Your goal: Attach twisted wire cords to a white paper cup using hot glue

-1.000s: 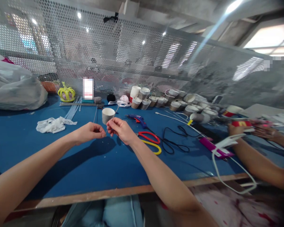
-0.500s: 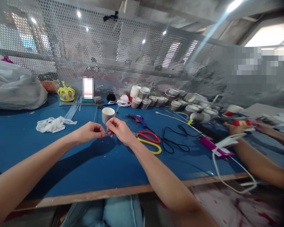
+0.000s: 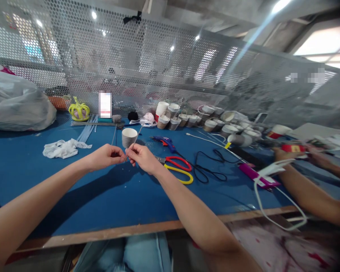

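In the head view, my right hand [image 3: 141, 156] pinches a thin grey wire [image 3: 138, 134], which slants up beside a small white paper cup [image 3: 129, 138]. My left hand [image 3: 109, 156] is closed, its fingertips touching the wire's lower part next to my right fingertips. Another thin grey strand [image 3: 114, 136] rises behind my left hand; whether it belongs to the same wire I cannot tell. The cup stands upright on the blue table just beyond my fingers. Scissors with red and yellow handles [image 3: 178, 170] lie right of my right hand, near a blue glue gun [image 3: 166, 142].
White cloth [image 3: 65, 148] and pale strips [image 3: 87, 130] lie to the left. Several wrapped cups [image 3: 187, 120] line the back by a perforated metal screen [image 3: 158, 71]. A black cable [image 3: 206, 166] and purple power strip [image 3: 256, 175] lie right, near a co-worker's arm [image 3: 308, 192].
My fingertips have shifted slightly left along the wire, and its lower end now shows below them. The co-worker's hands at the right have moved a little around a red item.
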{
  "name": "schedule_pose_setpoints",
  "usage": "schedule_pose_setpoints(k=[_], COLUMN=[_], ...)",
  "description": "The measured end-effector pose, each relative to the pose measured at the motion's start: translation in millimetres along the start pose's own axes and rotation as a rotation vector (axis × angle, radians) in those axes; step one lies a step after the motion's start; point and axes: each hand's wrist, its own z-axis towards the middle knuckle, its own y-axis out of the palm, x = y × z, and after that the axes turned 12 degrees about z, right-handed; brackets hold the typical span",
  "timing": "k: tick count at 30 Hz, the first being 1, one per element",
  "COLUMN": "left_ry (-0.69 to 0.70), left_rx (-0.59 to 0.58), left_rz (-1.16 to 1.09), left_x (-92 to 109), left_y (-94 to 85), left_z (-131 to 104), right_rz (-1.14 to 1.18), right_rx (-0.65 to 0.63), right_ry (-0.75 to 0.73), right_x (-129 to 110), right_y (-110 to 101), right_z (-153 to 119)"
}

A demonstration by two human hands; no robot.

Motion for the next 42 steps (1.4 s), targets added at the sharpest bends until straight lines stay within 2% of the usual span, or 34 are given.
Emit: schedule_pose_setpoints(k=[7,20,26,33,38,42], left_ry=[0.012,-0.041,-0.103,-0.144,-0.138,-0.118], left_rx=[0.029,-0.004,0.058,0.274,0.324,0.319], left_rz=[0.084,-0.061,-0.176,-0.486,-0.535,-0.563], left_x=[-2,5,7,5,5,4], left_y=[1.9,5.1,2.7,6.3,8.4,7.5], left_z=[1,-1,-2,2,3,3], right_rz=[-0.062,-0.217,0.098,0.419,0.582,0.577], right_rx=[0.032,0.080,0.052,-0.060,-0.007,0.038], right_ry=[-0.010,-0.055,0.017,0.192,0.207,0.184], right_x=[2,-2,0,-1,1,2], right_y=[0,3,5,8,11,13], right_z=[1,-1,-1,-2,-1,-1])
